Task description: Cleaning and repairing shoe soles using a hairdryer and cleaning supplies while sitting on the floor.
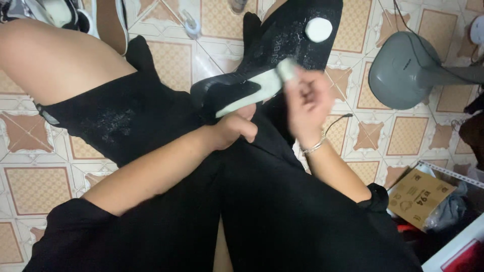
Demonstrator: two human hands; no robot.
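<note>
the left hand [237,126] closes its fingers around the heel of a black shoe [272,60] lying sole-up over the lap to keep it steady, while the blurred right hand [307,103] pinches a small white pad [287,69] against the sole.

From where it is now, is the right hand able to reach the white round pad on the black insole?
Probably yes. The right hand is just below the white pad on the insole, with nothing between them. The left hand holds the shoe lower down, clear of that path.
</note>
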